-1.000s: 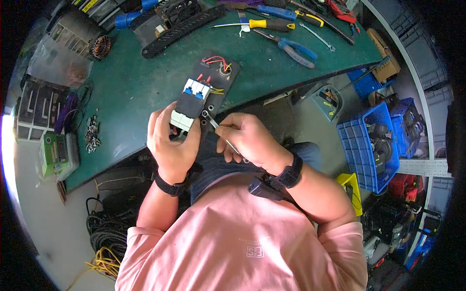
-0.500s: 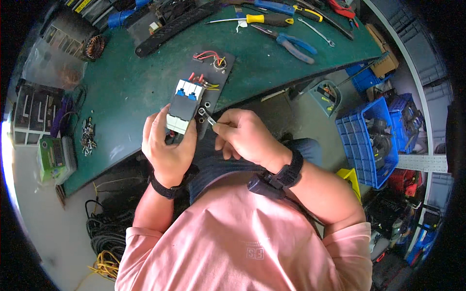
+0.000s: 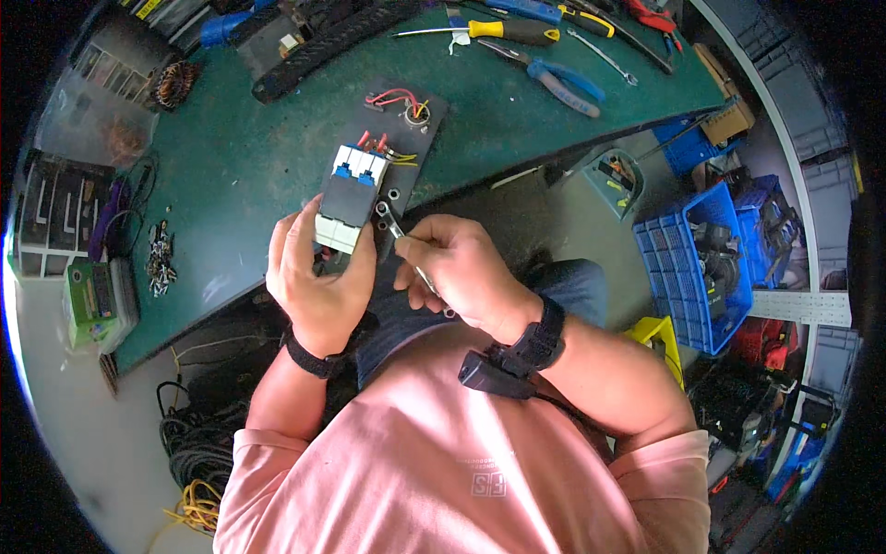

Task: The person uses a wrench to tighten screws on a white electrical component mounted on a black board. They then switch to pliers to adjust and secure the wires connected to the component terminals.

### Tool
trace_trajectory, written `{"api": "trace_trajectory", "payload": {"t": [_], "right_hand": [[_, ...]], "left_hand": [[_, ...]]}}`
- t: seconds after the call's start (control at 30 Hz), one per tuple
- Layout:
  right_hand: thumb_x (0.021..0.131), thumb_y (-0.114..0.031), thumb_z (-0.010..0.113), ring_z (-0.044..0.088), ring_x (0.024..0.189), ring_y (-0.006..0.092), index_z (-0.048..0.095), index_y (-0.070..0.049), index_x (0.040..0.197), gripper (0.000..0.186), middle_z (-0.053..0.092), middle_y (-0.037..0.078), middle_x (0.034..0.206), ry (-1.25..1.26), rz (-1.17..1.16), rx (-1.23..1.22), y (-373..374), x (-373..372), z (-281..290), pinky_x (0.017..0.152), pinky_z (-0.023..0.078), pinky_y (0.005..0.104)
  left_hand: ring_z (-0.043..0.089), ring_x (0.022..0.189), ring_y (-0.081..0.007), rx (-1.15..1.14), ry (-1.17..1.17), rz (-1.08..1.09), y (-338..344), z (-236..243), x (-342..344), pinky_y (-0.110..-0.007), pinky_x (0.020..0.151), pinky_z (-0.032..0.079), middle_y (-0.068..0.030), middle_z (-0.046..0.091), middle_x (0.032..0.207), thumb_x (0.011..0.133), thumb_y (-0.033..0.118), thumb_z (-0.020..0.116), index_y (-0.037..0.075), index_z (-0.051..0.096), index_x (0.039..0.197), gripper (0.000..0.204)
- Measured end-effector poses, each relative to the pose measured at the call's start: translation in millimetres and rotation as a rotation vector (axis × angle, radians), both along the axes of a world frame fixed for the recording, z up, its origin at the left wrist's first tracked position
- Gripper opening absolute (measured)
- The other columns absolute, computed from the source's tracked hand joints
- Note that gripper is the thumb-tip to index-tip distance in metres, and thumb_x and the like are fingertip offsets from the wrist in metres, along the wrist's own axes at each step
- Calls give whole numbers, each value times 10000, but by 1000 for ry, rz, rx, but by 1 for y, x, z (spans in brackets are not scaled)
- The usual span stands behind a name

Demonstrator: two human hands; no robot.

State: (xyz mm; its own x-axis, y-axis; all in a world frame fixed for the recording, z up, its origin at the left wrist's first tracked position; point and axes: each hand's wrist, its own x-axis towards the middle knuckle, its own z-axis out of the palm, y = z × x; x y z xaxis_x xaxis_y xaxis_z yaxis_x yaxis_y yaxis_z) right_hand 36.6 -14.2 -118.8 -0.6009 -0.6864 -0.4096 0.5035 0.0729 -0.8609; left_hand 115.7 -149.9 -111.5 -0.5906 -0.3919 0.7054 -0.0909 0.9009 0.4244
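Observation:
My left hand [image 3: 318, 282] grips the lower end of a two-pole circuit breaker [image 3: 348, 196], thumb on one side and fingers on the other. The breaker has a white and dark grey body with two blue toggles. It sits on a dark grey plate [image 3: 422, 138] that carries red and yellow wires. In my right hand [image 3: 461, 268] is a metal wrench [image 3: 391, 222], pinched between thumb and fingers. Its upper end is at a fastener near the plate's edge, beside the breaker. Another nut [image 3: 394, 194] shows just above it. The wrench's far end points toward my lap.
On the green workbench [image 3: 249, 157] lie pliers [image 3: 558, 83], a yellow-handled screwdriver [image 3: 512, 33] and another wrench [image 3: 602, 57] at the back. Loose small metal parts [image 3: 161, 260] are heaped at the left. A blue crate [image 3: 688, 268] stands to the right, below the bench.
My right hand has moved slightly down and turned, so the wrench handle now points more toward me and shows below the fingers. My left hand keeps its hold on the breaker.

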Motion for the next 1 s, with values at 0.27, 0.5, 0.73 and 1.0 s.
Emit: {"api": "trace_trajectory", "payload": {"t": [0.27,0.5,0.73,1.0], "right_hand": [[908,-151,600,548,445,100,611,-14,799,175,641,69,650,137,155,144,6,-27,9,375,394,225],[882,-137,626,519,429,99,617,-7,741,192,616,61,595,310,290,221,4,-44,19,391,390,247],[870,-130,632,504,422,93,620,-3,737,184,609,54,581,396,398,290,1,-60,25,399,382,253],[872,-137,624,536,431,101,636,7,778,173,632,63,608,476,514,354,-2,-72,37,403,395,251]], "left_hand": [[623,715,-270,-21,35,-49,-5,-2,-1,-328,617,505,-143,627,868,646,71,786,-16,624,1069,461],[604,665,-229,26,-6,-65,-7,1,3,-309,583,491,-125,619,836,647,67,784,-21,626,1071,461],[603,664,-223,49,1,-65,-8,0,2,-301,583,489,-122,614,824,645,65,782,-25,631,1061,452],[616,691,-226,126,-40,-43,-7,5,3,-292,597,497,-122,620,828,659,70,769,-21,637,1051,424]]}}
